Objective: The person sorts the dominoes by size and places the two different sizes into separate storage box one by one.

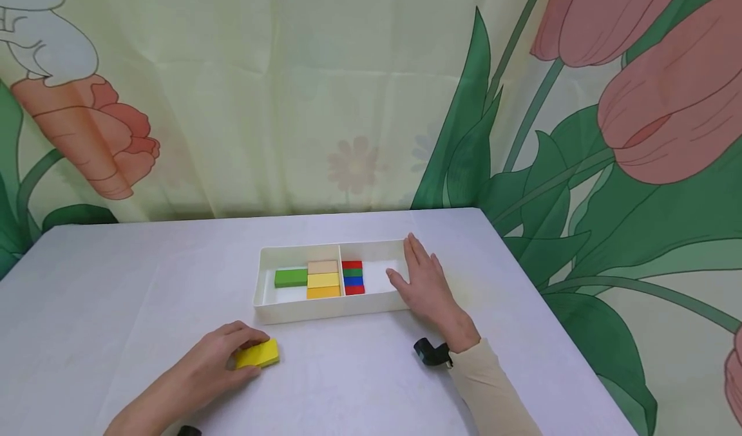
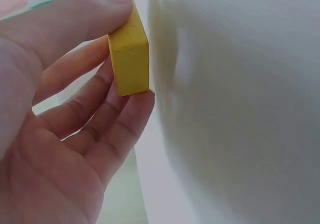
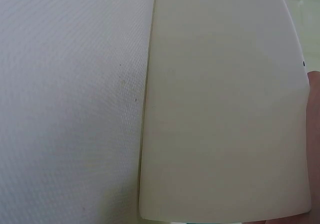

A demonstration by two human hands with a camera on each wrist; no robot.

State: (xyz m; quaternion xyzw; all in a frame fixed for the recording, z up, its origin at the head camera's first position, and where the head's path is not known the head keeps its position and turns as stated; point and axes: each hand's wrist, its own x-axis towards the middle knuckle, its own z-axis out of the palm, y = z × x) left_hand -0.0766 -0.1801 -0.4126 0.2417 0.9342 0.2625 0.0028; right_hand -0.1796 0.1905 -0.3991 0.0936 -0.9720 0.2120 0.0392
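Note:
My left hand [image 1: 223, 359] pinches a yellow block [image 1: 257, 353] between thumb and fingers, in front of the tray's left part. In the left wrist view, the thumb lies on one face of the yellow block [image 2: 131, 66] and the fingers are behind it. My right hand [image 1: 429, 288] rests over the right end of a white two-compartment tray [image 1: 301, 315], its fingers fairly straight along the end wall and its thumb spread over the inside. The right wrist view shows the tray's outer wall [image 3: 225, 103] close up, with only a sliver of the hand at the edge.
Inside the left compartment lie a green block [image 1: 291, 278], a beige block [image 1: 322, 267] and yellowish blocks [image 1: 323, 281]. Narrow red, green and blue blocks [image 1: 353, 281] line the divider in the right compartment. A white cloth covers the table [image 1: 116, 307]; a printed curtain [image 1: 232, 101] hangs behind.

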